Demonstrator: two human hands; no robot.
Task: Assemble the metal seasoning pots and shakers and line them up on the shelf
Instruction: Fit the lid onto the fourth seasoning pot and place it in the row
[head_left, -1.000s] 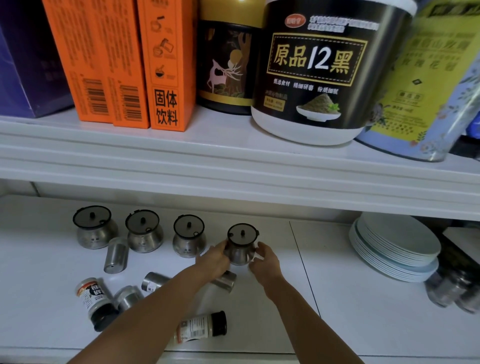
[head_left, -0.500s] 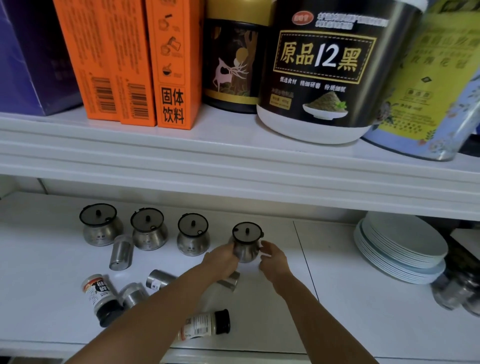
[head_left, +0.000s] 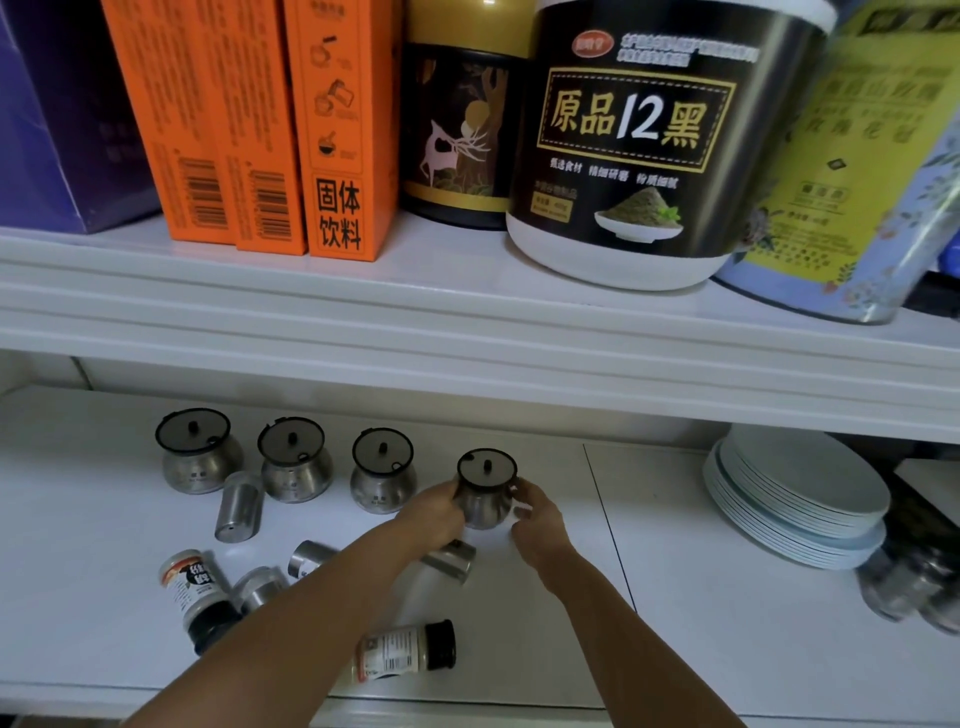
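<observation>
Steadies pot (head_left: 485, 506) on shelf (head_left: 675, 571), fingers of left hand (head_left: 434, 517) and right hand (head_left: 540, 525) curled round its belly; judged light, rigid, slippery steel, lid (head_left: 487, 467) perhaps loose, so best gripped low.

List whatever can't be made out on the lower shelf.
Head view only.
- Lying shaker: partly hidden under the left forearm.
- Jars, far right: blurred, contents unclear.
- Fourth pot: sides covered by left hand and right hand.
- First pot: lettering too small.
</observation>
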